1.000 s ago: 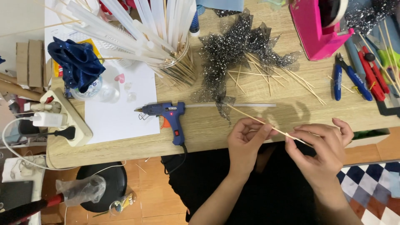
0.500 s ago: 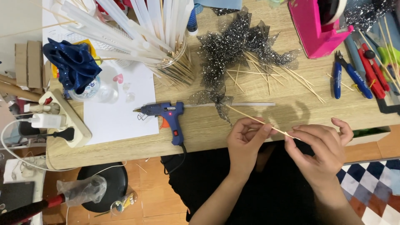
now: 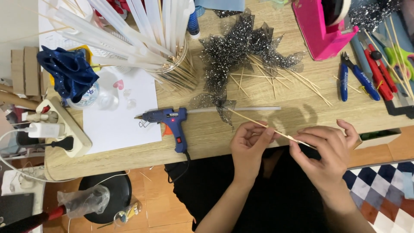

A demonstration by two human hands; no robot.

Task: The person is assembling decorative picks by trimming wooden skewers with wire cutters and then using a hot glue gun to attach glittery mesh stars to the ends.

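Hands, left [image 3: 249,142] and right [image 3: 324,149], each kept a grip pinched on the thin wooden skewer [image 3: 276,131] above the wooden surface [image 3: 267,118] edge, black glittered mesh bow [image 3: 221,105] already at its tip, blue glue gun [image 3: 169,121] lying unused nearby.

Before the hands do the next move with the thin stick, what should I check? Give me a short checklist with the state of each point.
1. Both hands, left hand and right hand, hold the stick: ok.
2. Stick unbroken: ok.
3. Black mesh bow fixed at the stick's far end: cannot tell.
4. Glue gun within reach on the table: ok.
5. Glue gun hot: cannot tell.
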